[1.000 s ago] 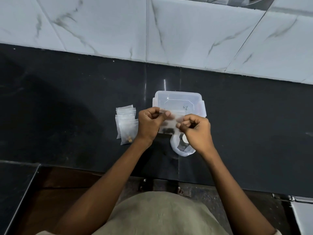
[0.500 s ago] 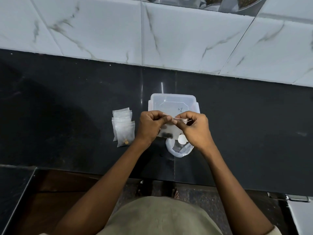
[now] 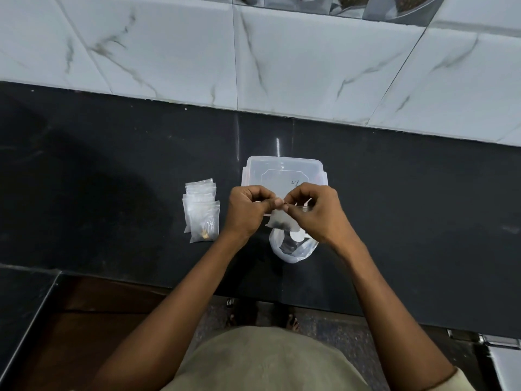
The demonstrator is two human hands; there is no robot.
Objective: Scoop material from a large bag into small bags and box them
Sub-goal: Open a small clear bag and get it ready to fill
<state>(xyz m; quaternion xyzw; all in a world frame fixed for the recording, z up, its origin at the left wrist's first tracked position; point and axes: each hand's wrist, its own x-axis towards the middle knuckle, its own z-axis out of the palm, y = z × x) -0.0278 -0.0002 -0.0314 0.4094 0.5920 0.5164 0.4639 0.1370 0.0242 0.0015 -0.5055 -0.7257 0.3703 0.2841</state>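
Clear plastic sachets [image 3: 200, 211] lie stacked at the left on the black counter [image 3: 112, 170], well apart from the hands. The left hand [image 3: 248, 211] and the right hand [image 3: 315, 213] each pinch the top edge of a small zip bag [image 3: 280, 222], its mouth running left to right between them, its dark contents hanging below. Above the large bag [image 3: 293, 251] and just before the lidded plastic box [image 3: 282, 172], it looks ready for sealing; both hands are equally near.

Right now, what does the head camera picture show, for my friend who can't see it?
Two hands, left hand and right hand, pinch the top of a small bag above an open large bag. A clear box sits behind; a pile of small bags lies left on the dark counter.
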